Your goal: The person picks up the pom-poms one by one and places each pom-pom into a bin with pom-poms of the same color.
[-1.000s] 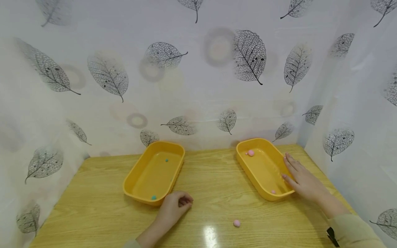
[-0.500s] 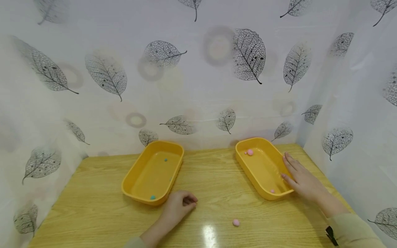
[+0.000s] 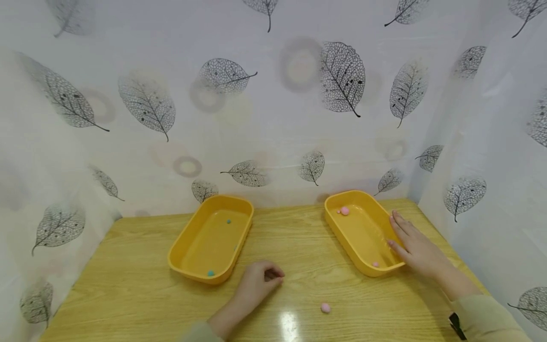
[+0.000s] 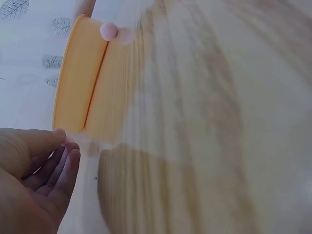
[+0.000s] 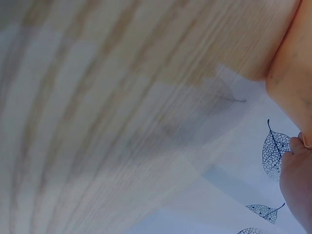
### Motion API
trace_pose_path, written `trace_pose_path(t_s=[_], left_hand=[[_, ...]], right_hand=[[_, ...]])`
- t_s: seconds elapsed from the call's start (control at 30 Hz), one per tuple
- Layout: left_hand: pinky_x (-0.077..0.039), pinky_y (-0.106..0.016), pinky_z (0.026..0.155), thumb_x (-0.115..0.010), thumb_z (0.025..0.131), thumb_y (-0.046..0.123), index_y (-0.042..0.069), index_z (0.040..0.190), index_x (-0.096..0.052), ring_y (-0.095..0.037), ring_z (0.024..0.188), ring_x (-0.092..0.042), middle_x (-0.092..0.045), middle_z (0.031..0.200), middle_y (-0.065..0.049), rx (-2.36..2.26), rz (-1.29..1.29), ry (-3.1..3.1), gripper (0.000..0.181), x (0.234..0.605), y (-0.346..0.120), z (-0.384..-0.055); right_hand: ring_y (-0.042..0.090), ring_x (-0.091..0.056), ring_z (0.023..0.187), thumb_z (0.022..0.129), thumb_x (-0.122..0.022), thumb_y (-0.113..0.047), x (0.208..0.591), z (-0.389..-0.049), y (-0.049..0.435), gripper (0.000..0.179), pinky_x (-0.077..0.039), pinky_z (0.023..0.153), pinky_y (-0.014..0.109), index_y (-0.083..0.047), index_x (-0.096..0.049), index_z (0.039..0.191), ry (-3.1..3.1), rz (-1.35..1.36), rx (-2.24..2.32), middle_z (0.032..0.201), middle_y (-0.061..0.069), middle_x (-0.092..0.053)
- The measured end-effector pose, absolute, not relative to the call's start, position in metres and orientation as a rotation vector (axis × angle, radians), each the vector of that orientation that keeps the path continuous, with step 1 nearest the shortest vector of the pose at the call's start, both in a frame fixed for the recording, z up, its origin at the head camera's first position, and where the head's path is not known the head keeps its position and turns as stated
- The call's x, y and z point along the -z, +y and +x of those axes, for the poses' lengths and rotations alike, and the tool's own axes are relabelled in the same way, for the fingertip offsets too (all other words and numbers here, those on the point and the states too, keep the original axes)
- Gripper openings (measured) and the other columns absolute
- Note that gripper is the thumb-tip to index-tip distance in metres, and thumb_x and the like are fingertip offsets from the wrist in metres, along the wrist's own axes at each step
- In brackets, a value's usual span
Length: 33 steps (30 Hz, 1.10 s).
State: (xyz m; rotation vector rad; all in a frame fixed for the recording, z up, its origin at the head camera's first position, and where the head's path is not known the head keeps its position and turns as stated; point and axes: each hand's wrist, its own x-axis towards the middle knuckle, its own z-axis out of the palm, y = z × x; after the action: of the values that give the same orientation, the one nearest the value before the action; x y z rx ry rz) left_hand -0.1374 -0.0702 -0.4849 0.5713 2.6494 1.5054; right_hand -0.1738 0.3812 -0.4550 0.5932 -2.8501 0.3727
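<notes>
My left hand (image 3: 258,283) is over the table between the two yellow trays, fingers loosely bent and thumb tip close to the fingertips. Nothing shows between them in the left wrist view, where the hand (image 4: 36,180) fills the lower left. To its right on the tabletop lies a small pink ball (image 3: 325,308). My right hand (image 3: 420,247) rests across the right rim of the right yellow tray (image 3: 342,235), fingers extended and thumb apart. Inside that tray are a pink ball (image 3: 344,211) with a tiny pink one beside it, and another small pink ball (image 3: 375,264) near the front.
The left yellow tray (image 3: 179,249) holds a teal ball (image 3: 211,273) at its front and a smaller teal ball (image 3: 228,221) farther back. A white leaf-print curtain (image 3: 273,123) encloses the back and sides of the wooden table (image 3: 128,285).
My left hand has moved rightward, away from the left tray's front corner and closer to the loose pink ball. My right hand and both trays have stayed in place.
</notes>
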Motion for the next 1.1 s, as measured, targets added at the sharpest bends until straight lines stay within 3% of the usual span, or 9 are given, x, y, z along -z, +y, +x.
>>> trace_pose_path(t_s=[0.63, 1.1], left_hand=[[-0.059, -0.015, 0.071, -0.083, 0.089, -0.001, 0.005, 0.092, -0.08, -0.007, 0.079, -0.071, -0.08, 0.09, -0.008, -1.614, 0.631, 2.617, 0.007, 0.473, -0.026, -0.153], [-0.059, -0.015, 0.073, -0.081, 0.092, 0.001, 0.006, 0.094, -0.081, -0.014, 0.083, -0.076, -0.082, 0.094, -0.009, -1.627, 0.687, 2.625, 0.005, 0.457, 0.007, -0.167]], right_hand=[[0.056, -0.032, 0.153, 0.11, -0.054, -0.029, 0.457, -0.175, 0.382, 0.071, 0.014, 0.12, 0.005, 0.011, -0.028, 0.162, -2.846, 0.601, -0.362, 0.172, 0.03, -0.023], [0.057, -0.033, 0.152, 0.11, -0.055, -0.029, 0.455, -0.174, 0.381, 0.071, 0.013, 0.121, 0.006, 0.011, -0.029, 0.162, -2.84, 0.599, -0.376, 0.171, 0.031, -0.025]])
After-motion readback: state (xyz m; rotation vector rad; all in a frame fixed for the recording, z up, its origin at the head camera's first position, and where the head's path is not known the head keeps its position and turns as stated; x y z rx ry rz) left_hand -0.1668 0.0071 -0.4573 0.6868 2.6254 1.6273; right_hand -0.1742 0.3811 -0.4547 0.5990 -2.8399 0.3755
